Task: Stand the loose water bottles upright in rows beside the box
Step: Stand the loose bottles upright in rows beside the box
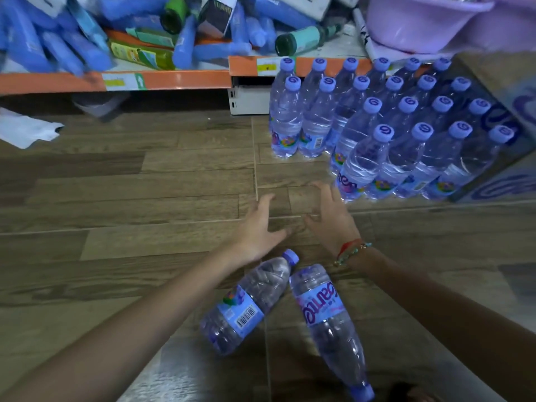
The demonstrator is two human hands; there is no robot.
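We see our left hand (258, 227) and right hand (330, 219) spread wide, holding nothing, beyond two lying bottles (246, 306); upright rows (377, 126) stand beside what seems the box (510, 91).

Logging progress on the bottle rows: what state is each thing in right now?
Left hand: open, holds nothing.
Right hand: open, holds nothing.
Barcode bottle: lying on the floor, capped.
Second loose bottle: lying on the floor, cap toward the person.
Standing bottles: upright in rows, capped.
Box: beside the rows, only partly in view.
Shelf bottles: lying jumbled.
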